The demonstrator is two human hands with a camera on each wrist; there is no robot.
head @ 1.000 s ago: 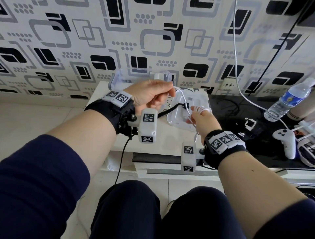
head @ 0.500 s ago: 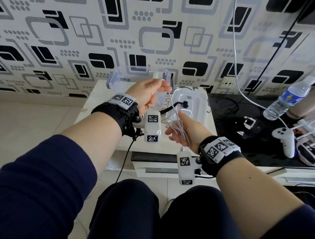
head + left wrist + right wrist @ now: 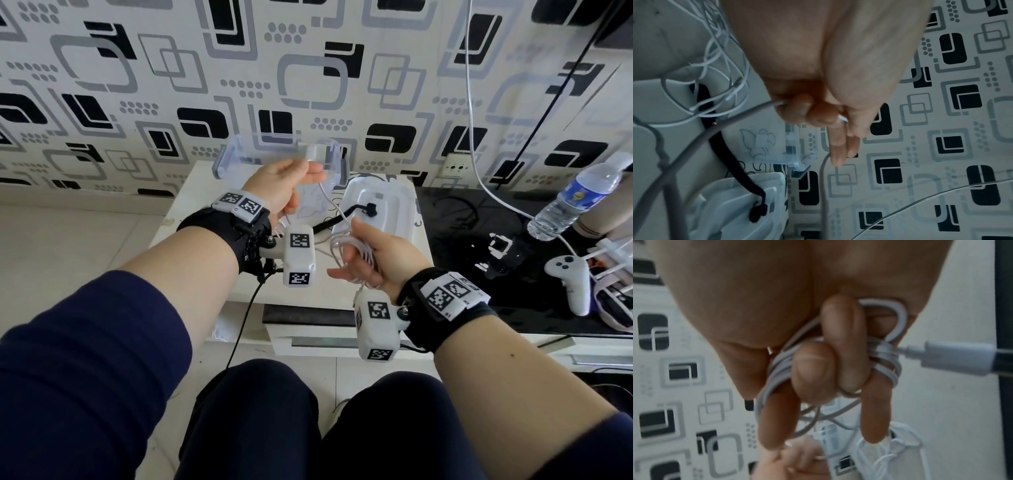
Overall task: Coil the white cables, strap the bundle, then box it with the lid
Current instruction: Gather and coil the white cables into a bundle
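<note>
A white cable (image 3: 356, 247) is wound in loops round the fingers of my right hand (image 3: 363, 257), held palm up above the table's front. In the right wrist view two fingers curl over the coil (image 3: 885, 352), and a USB plug (image 3: 957, 356) sticks out to the right. My left hand (image 3: 306, 174) is raised near the clear box (image 3: 236, 161) and pinches the cable's free run (image 3: 748, 112) between curled fingers. The white lid (image 3: 390, 212) lies on the table with a black strap (image 3: 342, 216) across it.
On the right, a black glossy surface (image 3: 479, 240) carries a water bottle (image 3: 575, 202) and a white game controller (image 3: 568, 274). Another white cable (image 3: 472, 102) hangs down the patterned wall near a socket (image 3: 457, 168). My knees are below the table's edge.
My right hand has drawn back from over the lid toward me and turned palm up with the coil. The left hand has stayed raised, holding the cable.
</note>
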